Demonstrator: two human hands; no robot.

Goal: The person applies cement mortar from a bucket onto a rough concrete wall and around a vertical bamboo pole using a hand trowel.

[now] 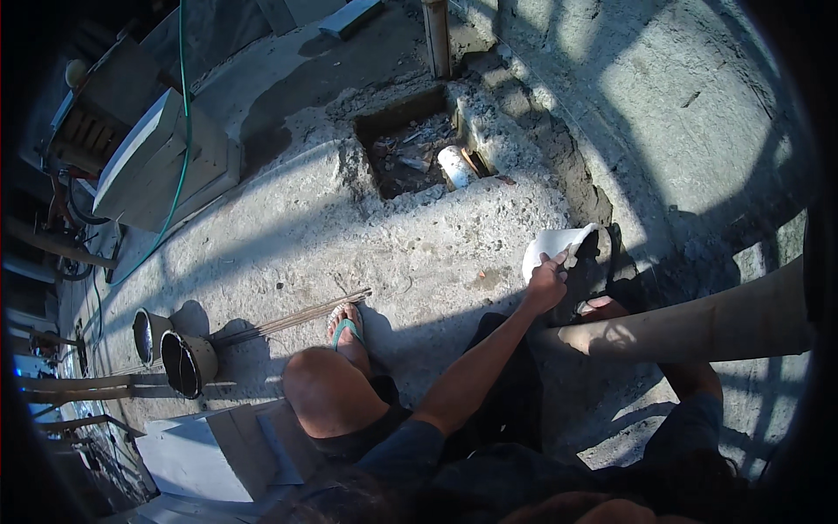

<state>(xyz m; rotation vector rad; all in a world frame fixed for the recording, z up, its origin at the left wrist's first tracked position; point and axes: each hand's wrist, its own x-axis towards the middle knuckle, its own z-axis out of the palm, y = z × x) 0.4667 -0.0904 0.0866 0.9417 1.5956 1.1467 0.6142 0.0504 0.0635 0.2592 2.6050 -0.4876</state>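
Observation:
My left hand (pixel 546 281) grips the edge of a white curved piece (pixel 552 248), perhaps plastic, held tilted over a dark gap (pixel 598 262) in the rough concrete. My right hand (pixel 600 307) is just right of it, partly hidden by a thick bamboo pole (pixel 676 332), with its fingers closed around something I cannot make out. Above the white piece, a square pit (pixel 393 153) holds rubble and a short white pipe (pixel 458 168).
Two buckets (pixel 188 367) stand at the left beside thin rods (pixel 288 319). Concrete blocks (pixel 196 445) lie lower left; a green hose (pixel 157 236) runs past slabs (pixel 157 157) farther up. An upright post (pixel 438 39) stands behind the pit. My sandaled foot (pixel 347 330) rests on the concrete.

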